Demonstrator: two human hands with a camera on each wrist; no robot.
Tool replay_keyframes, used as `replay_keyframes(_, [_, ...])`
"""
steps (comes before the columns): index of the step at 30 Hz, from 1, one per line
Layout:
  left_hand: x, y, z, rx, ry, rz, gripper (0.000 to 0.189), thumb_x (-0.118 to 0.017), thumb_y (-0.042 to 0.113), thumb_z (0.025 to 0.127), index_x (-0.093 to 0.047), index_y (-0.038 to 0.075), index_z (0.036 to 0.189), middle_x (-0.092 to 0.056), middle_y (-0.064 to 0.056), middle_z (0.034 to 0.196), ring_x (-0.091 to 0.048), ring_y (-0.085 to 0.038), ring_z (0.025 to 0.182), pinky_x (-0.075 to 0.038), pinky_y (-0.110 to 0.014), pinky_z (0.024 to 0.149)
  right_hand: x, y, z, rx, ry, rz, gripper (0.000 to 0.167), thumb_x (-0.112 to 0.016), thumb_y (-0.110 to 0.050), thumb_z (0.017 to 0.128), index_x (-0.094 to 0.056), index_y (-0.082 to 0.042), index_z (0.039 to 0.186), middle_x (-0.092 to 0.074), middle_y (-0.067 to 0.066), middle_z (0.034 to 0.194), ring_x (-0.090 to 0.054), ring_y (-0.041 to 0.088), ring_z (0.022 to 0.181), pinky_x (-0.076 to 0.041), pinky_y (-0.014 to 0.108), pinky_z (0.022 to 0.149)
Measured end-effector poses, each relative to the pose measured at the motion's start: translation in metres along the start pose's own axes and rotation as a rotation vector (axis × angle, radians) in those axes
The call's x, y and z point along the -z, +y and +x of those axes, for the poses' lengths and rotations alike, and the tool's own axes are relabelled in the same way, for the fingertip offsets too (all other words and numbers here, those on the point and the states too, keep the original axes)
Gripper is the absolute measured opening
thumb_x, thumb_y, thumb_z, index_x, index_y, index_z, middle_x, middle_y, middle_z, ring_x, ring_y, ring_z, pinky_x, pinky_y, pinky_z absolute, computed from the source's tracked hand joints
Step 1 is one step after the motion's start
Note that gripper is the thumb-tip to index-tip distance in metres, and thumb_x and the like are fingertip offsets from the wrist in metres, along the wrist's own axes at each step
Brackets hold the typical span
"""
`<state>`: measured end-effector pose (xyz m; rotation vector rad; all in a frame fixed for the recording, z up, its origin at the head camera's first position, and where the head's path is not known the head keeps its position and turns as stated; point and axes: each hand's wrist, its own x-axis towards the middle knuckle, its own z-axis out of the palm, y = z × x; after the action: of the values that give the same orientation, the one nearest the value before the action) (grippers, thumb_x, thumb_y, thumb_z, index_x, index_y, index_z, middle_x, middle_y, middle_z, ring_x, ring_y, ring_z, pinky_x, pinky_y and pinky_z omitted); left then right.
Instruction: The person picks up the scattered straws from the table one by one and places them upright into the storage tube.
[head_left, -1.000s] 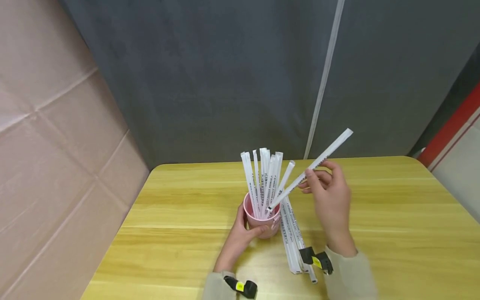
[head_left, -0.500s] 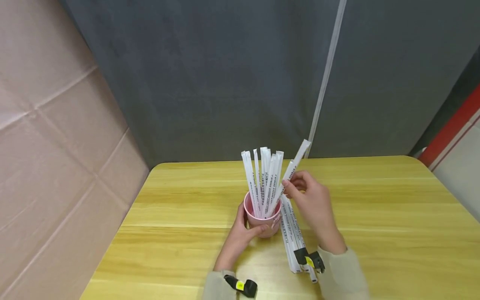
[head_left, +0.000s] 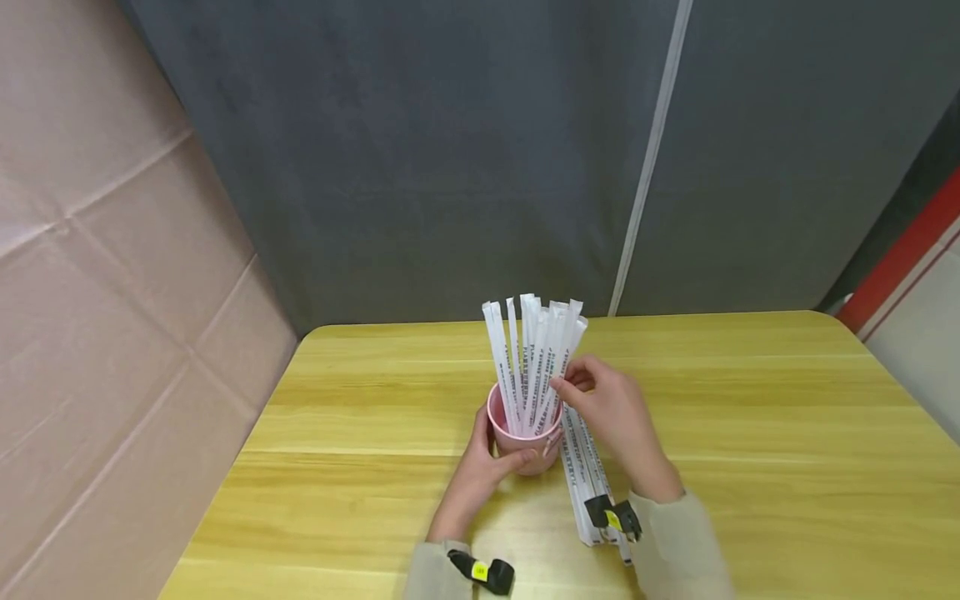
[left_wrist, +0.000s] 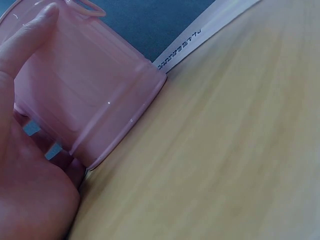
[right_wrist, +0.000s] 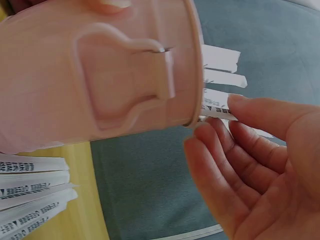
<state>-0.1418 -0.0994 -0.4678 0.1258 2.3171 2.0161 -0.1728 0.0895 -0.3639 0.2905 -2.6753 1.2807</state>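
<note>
A small pink pail [head_left: 536, 466] with a pink handle stands on the wooden table. My left hand [head_left: 474, 475] grips its side, thumb across the front; the left wrist view shows the same hand [left_wrist: 30, 165] around the pail [left_wrist: 95, 75]. Several white paper-wrapped straws [head_left: 529, 350] stand upright in it, fanned slightly. At the rim's right side, my right hand [head_left: 611, 408] pinches one wrapped straw [right_wrist: 219, 111] between thumb and forefinger, its lower end inside the pail. The other fingers are loosely bent in the right wrist view.
More wrapped straws [head_left: 579, 471] lie on the table [head_left: 360, 467] just right of the pail, partly under my right wrist. A dark grey cloth [head_left: 450, 167] hangs behind the far edge, and a pale pink covering [head_left: 135, 292] stands at the left.
My right hand has moved left and down to the pail with the straw. That straw went from slanting over the rim to standing among the others. The left hand stays put.
</note>
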Motion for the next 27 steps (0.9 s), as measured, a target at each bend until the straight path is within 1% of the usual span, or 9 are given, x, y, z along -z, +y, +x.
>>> replay_keyframes(2, [0.000,0.000,0.000,0.014,0.001,-0.002,0.097,-0.077,0.040,0.063,-0.017,0.040,0.139,-0.022,0.017,0.142,-0.016,-0.011,0.131,-0.015,-0.043,0.107,-0.002,0.002,0.001,-0.010,-0.017,-0.014,0.021,-0.064,-0.031,0.081,-0.060,-0.013,0.092,-0.061,-0.002,0.081,-0.055,0.013,0.075,-0.049,0.028,0.066])
replay_keyframes(7, [0.000,-0.001,0.000,0.013,0.003,-0.003,0.095,-0.077,0.040,0.063,-0.017,0.045,0.136,-0.023,0.018,0.141,-0.017,-0.010,0.130,-0.015,-0.042,0.107,-0.008,0.007,0.002,-0.027,-0.039,-0.034,0.021,-0.065,-0.030,0.080,-0.060,-0.012,0.090,-0.058,-0.002,0.077,-0.051,0.014,0.069,-0.045,0.026,0.061])
replay_keyframes(11, [0.000,-0.001,0.000,0.008,0.003,-0.003,0.094,-0.077,0.039,0.064,-0.016,0.046,0.136,-0.022,0.017,0.142,-0.017,-0.010,0.131,-0.015,-0.042,0.107,-0.010,0.009,0.003,-0.049,-0.060,-0.028,0.020,-0.065,-0.028,0.081,-0.060,-0.012,0.093,-0.057,-0.001,0.078,-0.049,0.015,0.070,-0.044,0.026,0.061])
replay_keyframes(16, [-0.001,-0.001,0.000,-0.010,-0.003,-0.018,0.095,-0.077,0.037,0.064,-0.016,0.044,0.137,-0.022,0.015,0.143,-0.017,-0.012,0.131,-0.015,-0.044,0.107,-0.006,0.013,0.003,-0.044,-0.091,-0.038,0.021,-0.061,-0.029,0.084,-0.061,-0.014,0.099,-0.058,-0.001,0.083,-0.051,0.016,0.075,-0.046,0.027,0.065])
replay_keyframes(18, [-0.001,-0.001,0.000,-0.014,-0.005,-0.024,0.095,-0.077,0.036,0.065,-0.017,0.043,0.137,-0.022,0.015,0.142,-0.017,-0.012,0.131,-0.015,-0.044,0.107,-0.003,0.016,0.004,-0.043,-0.087,-0.041,0.022,-0.058,-0.030,0.086,-0.061,-0.014,0.100,-0.059,-0.001,0.086,-0.052,0.016,0.076,-0.047,0.028,0.066])
replay_keyframes(23, [0.000,-0.002,-0.001,-0.004,-0.005,-0.031,0.095,-0.078,0.036,0.064,-0.017,0.045,0.136,-0.023,0.018,0.141,-0.017,-0.010,0.131,-0.015,-0.043,0.107,0.004,0.022,0.004,-0.076,-0.047,-0.007,0.024,-0.053,-0.031,0.089,-0.059,-0.014,0.104,-0.061,0.001,0.089,-0.055,0.015,0.072,-0.049,0.027,0.063])
replay_keyframes(27, [0.000,-0.002,-0.001,-0.016,-0.003,-0.027,0.095,-0.078,0.035,0.064,-0.017,0.043,0.137,-0.023,0.014,0.143,-0.016,-0.014,0.132,-0.014,-0.045,0.107,0.007,0.027,0.005,-0.086,-0.033,0.005,0.025,-0.053,-0.029,0.089,-0.059,-0.011,0.105,-0.062,0.003,0.090,-0.056,0.016,0.071,-0.049,0.028,0.062])
